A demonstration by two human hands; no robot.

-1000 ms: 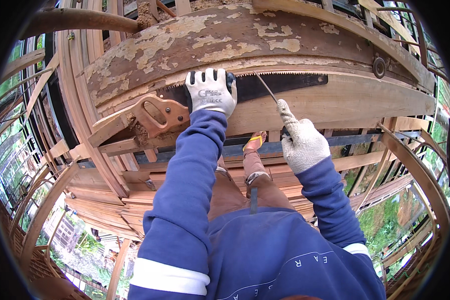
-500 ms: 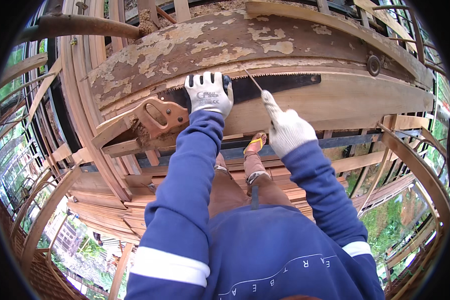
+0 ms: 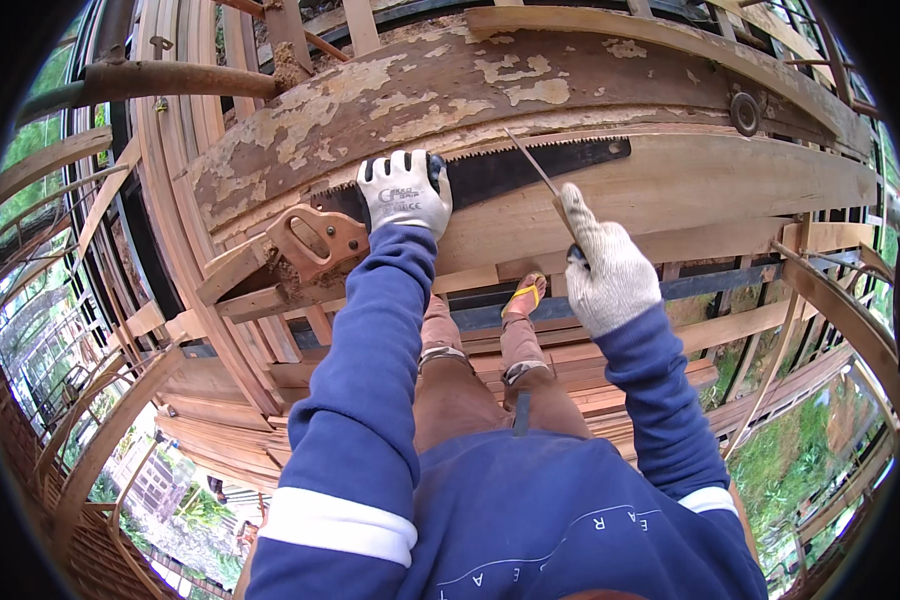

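Observation:
A handsaw point(image 3: 505, 175) with a dark blade lies along the timber, teeth facing away from me and its wooden handle on the left. My left hand point(image 3: 403, 198), in a white glove with black on the fingertips, is closed over the blade near the handle. In my right hand point(image 3: 612, 272), also gloved, is a thin metal file point(image 3: 536, 164). The index finger stretches along the file while the other fingers curl round its grip. The file slants up and left across the blade, its tip beyond the toothed edge; whether it touches the teeth I cannot tell.
Beyond the saw lies a thick plank point(image 3: 410, 100) with peeling paint; a rusty ring point(image 3: 744, 114) sits at its right. A pale board point(image 3: 730, 190) runs beneath the blade. Long planks point(image 3: 165, 200) stand left, a rusty pipe point(image 3: 180, 80) at upper left. My foot point(image 3: 530, 292) wears a yellow flip-flop.
My right hand has drawn back toward me and right, pulling the file with it. My left hand still grips the saw; the whole view has shifted slightly.

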